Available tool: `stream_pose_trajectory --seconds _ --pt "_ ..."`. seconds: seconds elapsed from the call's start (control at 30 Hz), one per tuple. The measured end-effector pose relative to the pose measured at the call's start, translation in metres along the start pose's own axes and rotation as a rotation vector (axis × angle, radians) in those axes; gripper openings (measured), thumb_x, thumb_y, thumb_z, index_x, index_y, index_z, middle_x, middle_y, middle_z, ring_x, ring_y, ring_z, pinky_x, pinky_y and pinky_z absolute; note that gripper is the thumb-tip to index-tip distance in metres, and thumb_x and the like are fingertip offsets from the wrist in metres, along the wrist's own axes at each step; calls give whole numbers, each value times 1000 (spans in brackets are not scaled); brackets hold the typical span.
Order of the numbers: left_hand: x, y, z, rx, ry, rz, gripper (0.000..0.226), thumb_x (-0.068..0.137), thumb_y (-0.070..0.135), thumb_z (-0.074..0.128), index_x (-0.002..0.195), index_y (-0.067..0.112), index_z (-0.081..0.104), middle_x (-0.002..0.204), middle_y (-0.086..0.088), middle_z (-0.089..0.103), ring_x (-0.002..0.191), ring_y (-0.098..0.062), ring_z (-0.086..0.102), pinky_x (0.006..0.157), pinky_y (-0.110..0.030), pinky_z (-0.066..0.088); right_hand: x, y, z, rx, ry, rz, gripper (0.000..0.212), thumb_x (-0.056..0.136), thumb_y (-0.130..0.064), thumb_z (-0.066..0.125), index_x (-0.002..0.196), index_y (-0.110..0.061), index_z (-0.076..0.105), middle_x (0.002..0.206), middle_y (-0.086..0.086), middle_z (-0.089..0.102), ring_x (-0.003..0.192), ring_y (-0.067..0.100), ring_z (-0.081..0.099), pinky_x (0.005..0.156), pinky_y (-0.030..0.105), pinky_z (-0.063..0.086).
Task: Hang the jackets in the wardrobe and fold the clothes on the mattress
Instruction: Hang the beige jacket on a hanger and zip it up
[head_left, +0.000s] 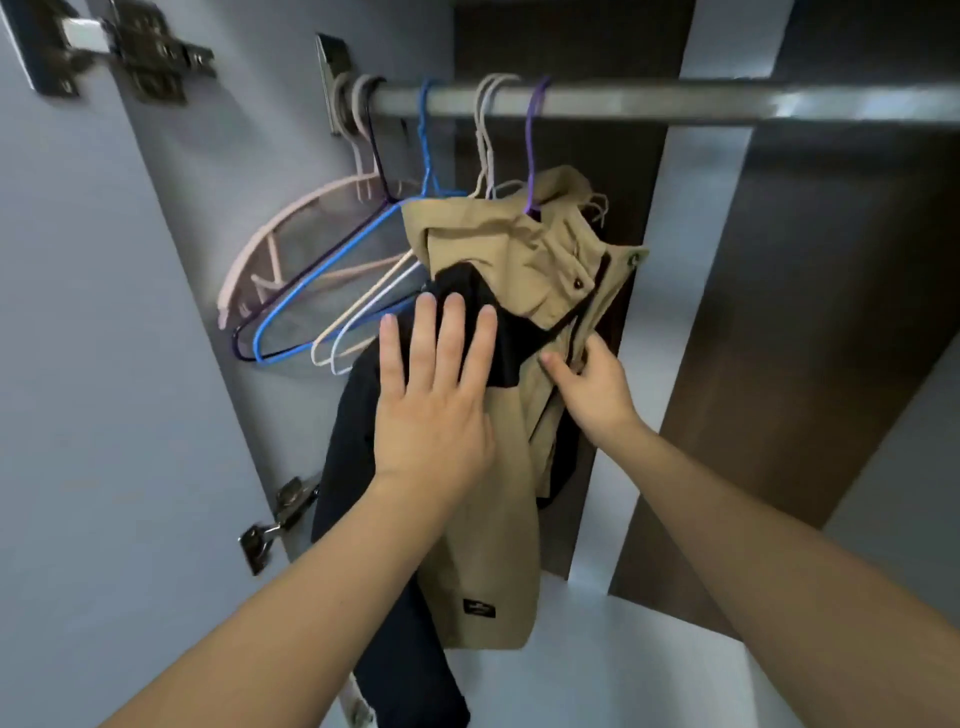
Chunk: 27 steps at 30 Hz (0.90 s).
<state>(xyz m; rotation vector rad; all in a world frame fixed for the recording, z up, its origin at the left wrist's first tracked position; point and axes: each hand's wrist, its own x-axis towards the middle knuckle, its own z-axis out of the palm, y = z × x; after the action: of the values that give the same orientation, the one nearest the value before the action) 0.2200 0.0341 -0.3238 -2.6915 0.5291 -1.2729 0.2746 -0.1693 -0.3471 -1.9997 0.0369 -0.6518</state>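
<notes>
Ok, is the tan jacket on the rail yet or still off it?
On it. The tan jacket hangs from a purple hanger hooked over the rail; both hands are on the fabric.

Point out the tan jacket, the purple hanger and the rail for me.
tan jacket (488, 519): head view, on the lower front panel.
purple hanger (530, 145): head view, on the neck below its hook.
rail (675, 101): head view, on the bare bar right of the hangers.

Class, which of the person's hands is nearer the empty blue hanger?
Left. The left hand lies flat on the jacket just right of the blue hanger; the right hand grips the jacket's front edge farther right.
</notes>
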Motion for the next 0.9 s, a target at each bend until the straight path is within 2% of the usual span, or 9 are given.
stream_pose_trajectory --seconds 0.13,0.2,0.33,0.43,0.57,0.67,0.73,0.77,0.9 --pt "-58 26 61 34 -67 33 80 89 44 42 158 12 19 164 -19 7 151 -38 0 119 -56 -12 -13 70 31 155 -52 55 38 87 -35 72 118 -17 60 112 -4 69 105 15 64 95 39 52" --pt "-87 35 93 34 -86 42 76 91 48 39 157 13 24 164 -18 11 152 -37 3 120 -58 -7 -25 102 48 216 -65 38 32 85 -31 75 112 -19 64 107 -6 71 101 12 67 91 37 54" --pt "-144 61 141 1 -101 16 82 90 62 40 156 15 28 162 -17 20 151 -37 12 119 -63 0 -59 163 80 317 -97 30 14 88 -21 72 100 -25 68 87 -15 74 86 3 69 72 17 53" --pt "-183 84 162 -52 -117 37 86 87 69 41 157 23 24 162 -15 20 150 -37 14 115 -68 -7 -87 205 97 345 -199 116 13 94 -16 64 105 -22 70 96 -5 75 95 14 70 80 27 56" --pt "-218 101 175 -2 -176 381 69 93 57 45 152 23 38 164 -10 18 152 -34 9 117 -63 -8 -113 235 103 404 -239 239 20 102 -27 51 114 -19 65 109 1 73 105 19 68 90 32 54" --pt "-228 106 178 76 -203 578 54 96 46 41 125 8 67 136 -16 59 141 -39 38 120 -57 -7 -120 245 96 443 -26 236 21 106 -27 41 107 -18 60 105 4 69 102 22 64 89 36 52" --pt "-237 113 175 97 -299 511 54 97 45 40 105 4 74 106 -18 71 118 -42 56 120 -58 7 -127 250 87 447 86 203 22 106 -32 38 106 -21 57 106 4 67 101 22 64 88 35 53" --pt "-243 118 176 89 -372 434 54 97 45 38 102 6 74 101 -18 72 111 -40 58 117 -57 14 -132 253 80 460 118 182 24 105 -37 38 108 -21 56 109 3 67 103 20 64 90 36 53" --pt "-263 147 195 -98 -575 99 63 93 61 32 120 10 58 117 -15 62 112 -32 52 97 -46 29 -162 254 54 558 75 95 28 94 -50 56 107 -24 58 104 -6 72 99 10 68 85 27 54"
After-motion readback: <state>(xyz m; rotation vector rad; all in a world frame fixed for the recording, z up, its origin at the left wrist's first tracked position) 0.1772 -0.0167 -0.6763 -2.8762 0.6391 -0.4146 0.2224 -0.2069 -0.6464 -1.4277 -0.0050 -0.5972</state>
